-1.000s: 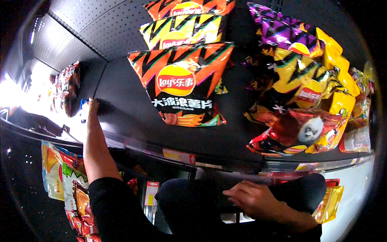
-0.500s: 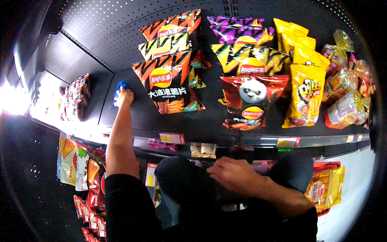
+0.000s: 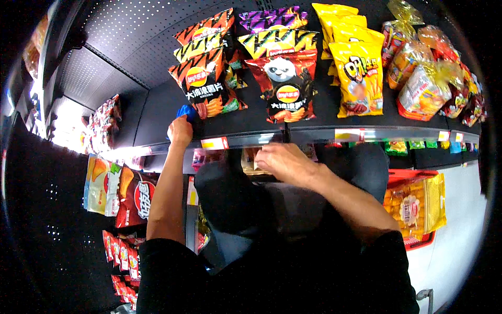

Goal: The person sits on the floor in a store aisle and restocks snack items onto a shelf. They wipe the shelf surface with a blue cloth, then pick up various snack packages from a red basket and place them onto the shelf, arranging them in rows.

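Note:
My left hand [image 3: 180,131] is closed round a crumpled blue cloth [image 3: 186,111] at the front of the black shelf [image 3: 157,125]. Just beyond the cloth stands a black and orange bag of chips [image 3: 200,83], first in a row of such bags. My right hand [image 3: 285,162] hovers in front of the shelf edge, over my knees, its fingers curled in and no object showing in them. Past it, on the shelf, stands a dark red chip bag with a panda picture [image 3: 282,86].
Yellow snack bags [image 3: 358,78] and clear-wrapped snack packs [image 3: 423,94] fill the shelf's right. Price tags [image 3: 215,143] line its front rail. Larger bags [image 3: 137,196] hang at lower left. A red basket [image 3: 418,243] with a yellow package [image 3: 410,209] sits on the right.
My left hand has drawn the blue cloth from the shelf's back left toward its front edge, beside the chip bags. My right hand stays curled over my knees. The view has shifted to the right.

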Action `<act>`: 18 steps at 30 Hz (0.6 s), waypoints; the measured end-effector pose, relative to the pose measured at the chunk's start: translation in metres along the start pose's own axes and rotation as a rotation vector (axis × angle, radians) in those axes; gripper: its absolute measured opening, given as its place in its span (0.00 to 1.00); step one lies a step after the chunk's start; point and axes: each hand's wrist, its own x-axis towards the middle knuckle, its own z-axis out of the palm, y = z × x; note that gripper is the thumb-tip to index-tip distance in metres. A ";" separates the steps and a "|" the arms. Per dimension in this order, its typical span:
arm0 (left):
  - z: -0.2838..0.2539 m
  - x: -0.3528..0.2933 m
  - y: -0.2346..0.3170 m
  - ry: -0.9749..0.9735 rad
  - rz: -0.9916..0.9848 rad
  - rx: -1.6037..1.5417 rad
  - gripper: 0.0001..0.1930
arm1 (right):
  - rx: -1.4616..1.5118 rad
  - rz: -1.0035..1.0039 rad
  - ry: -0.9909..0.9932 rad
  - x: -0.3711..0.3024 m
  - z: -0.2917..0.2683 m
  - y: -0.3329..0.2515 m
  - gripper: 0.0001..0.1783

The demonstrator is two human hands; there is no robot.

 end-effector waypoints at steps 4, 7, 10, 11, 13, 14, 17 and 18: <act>-0.018 -0.025 0.016 -0.101 0.048 0.042 0.11 | -0.020 0.122 -0.096 -0.008 -0.009 0.005 0.12; -0.022 -0.034 0.016 -0.095 0.114 0.108 0.10 | -0.030 0.169 -0.067 -0.012 -0.012 0.006 0.13; -0.037 -0.046 0.039 -0.130 0.199 0.216 0.09 | -0.056 0.085 0.114 -0.021 -0.007 0.018 0.12; -0.043 -0.052 0.049 -0.149 0.211 0.240 0.08 | -0.049 0.122 0.110 -0.022 -0.005 0.020 0.12; -0.043 -0.060 0.065 -0.175 0.225 0.285 0.08 | -0.026 0.123 0.130 -0.026 -0.005 0.021 0.13; -0.046 -0.065 0.076 -0.171 0.254 0.305 0.08 | -0.014 0.122 0.137 -0.026 -0.005 0.019 0.13; -0.055 -0.081 0.106 -0.145 0.296 0.311 0.08 | 0.000 0.223 0.007 -0.025 -0.017 0.002 0.13; -0.057 -0.086 0.118 -0.188 0.323 0.331 0.08 | 0.000 0.228 0.013 -0.026 -0.018 0.001 0.13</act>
